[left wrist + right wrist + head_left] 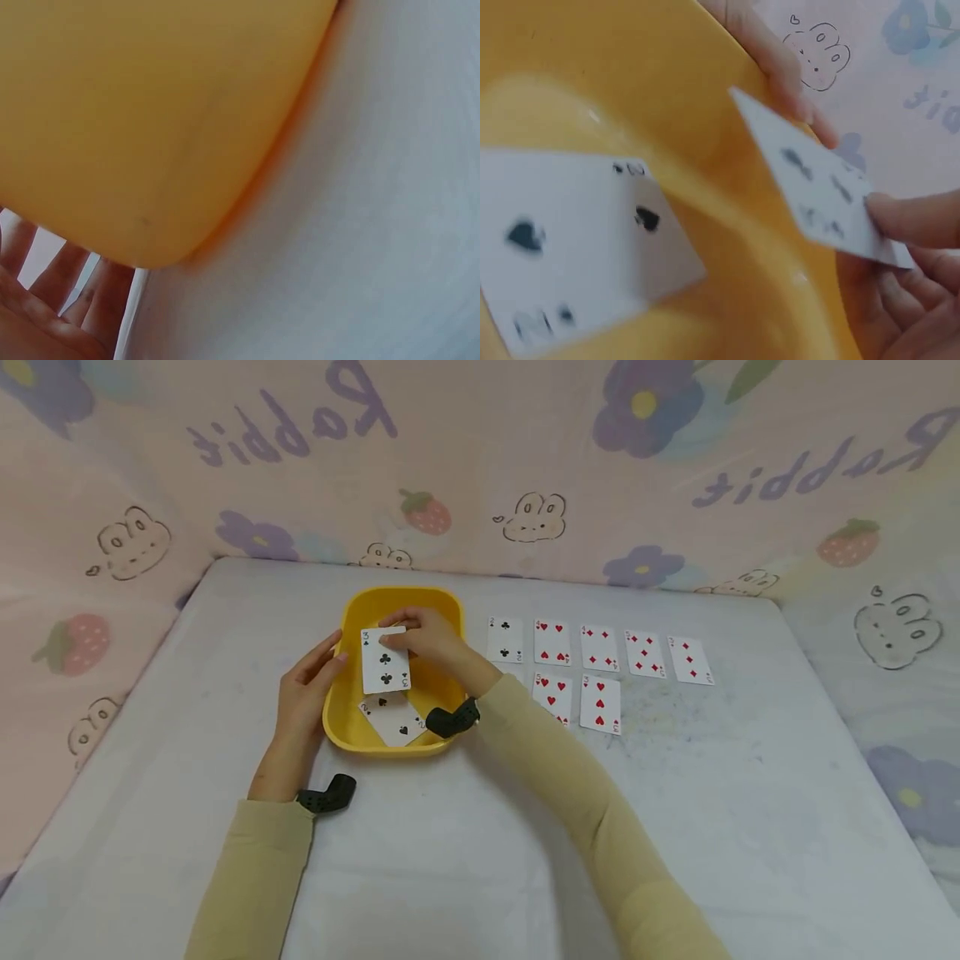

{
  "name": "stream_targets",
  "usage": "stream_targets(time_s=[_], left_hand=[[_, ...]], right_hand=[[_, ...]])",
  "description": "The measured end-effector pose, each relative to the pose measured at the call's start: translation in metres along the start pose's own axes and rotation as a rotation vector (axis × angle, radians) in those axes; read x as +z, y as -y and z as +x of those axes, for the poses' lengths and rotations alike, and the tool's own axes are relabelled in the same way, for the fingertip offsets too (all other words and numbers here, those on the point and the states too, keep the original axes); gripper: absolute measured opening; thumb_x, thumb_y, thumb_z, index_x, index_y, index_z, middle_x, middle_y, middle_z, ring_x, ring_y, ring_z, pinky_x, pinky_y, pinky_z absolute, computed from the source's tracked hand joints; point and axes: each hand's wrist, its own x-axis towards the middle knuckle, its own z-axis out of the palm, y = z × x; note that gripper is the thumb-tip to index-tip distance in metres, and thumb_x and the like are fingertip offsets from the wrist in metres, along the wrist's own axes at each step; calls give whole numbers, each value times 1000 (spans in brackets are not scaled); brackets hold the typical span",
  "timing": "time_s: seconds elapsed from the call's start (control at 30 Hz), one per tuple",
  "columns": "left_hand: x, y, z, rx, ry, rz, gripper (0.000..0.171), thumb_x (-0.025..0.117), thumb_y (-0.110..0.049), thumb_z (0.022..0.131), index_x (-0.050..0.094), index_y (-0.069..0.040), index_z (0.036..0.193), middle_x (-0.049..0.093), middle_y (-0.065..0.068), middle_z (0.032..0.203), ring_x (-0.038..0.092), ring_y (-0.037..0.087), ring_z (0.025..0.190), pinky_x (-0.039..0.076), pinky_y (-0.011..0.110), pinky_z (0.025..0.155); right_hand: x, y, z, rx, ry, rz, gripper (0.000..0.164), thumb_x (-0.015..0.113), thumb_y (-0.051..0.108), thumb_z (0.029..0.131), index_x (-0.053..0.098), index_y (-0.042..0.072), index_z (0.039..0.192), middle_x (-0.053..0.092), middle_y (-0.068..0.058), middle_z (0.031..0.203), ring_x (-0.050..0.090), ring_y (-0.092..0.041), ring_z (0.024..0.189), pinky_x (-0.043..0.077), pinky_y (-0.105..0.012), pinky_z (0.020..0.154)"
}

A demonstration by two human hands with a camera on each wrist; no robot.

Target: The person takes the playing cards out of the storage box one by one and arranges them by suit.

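Note:
My right hand (427, 633) pinches a three of clubs card (386, 672) over the yellow plastic basin (351, 745), thumb on its face and fingers behind. In the right wrist view the raised card (799, 169) stands tilted. Below it a two of spades (390, 718) lies face up inside the basin, shown larger at the left of the right wrist view. My left hand (303, 693) is at the basin's left side, fingertips at the rim. The left wrist view shows spread fingers (56, 277) partly hidden by the basin's outer wall.
Right of the basin, face-up cards lie in two rows on the white tablecloth (750, 793). The back row has a two of clubs (506, 640), a four of hearts (552, 643) and several diamonds; a three of hearts (601, 704) ends the front row. My right arm partly covers that row.

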Motion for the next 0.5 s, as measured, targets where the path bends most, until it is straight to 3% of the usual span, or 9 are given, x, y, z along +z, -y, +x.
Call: stream_targets(time_s=[0.1,0.3,0.5], left_hand=[[3,1,0,-10,3,-9,42,70,-38,86,62,-37,128,49,0,142,45,14,125,46,12,93],[2,1,-2,-14,8,-65,43,72,-34,85,63,-33,127,51,0,137,47,11,119,48,7,86],[-1,0,-1,-20,7,-101,45,74,-32,84,63,-31,128,53,-4,130,49,9,115,48,8,85]], right_hand=[[-12,2,-9,-6,-27,19,27,68,13,89,64,7,115,69,-10,107,64,-16,81,57,-27,75],[-36,4,-31,-73,-50,-91,25,69,16,88,66,9,112,66,-9,111,61,-17,84,56,-25,75],[-63,-7,-52,-117,-133,-161,27,67,19,90,65,11,116,63,-6,112,52,-16,87,51,-30,76]])
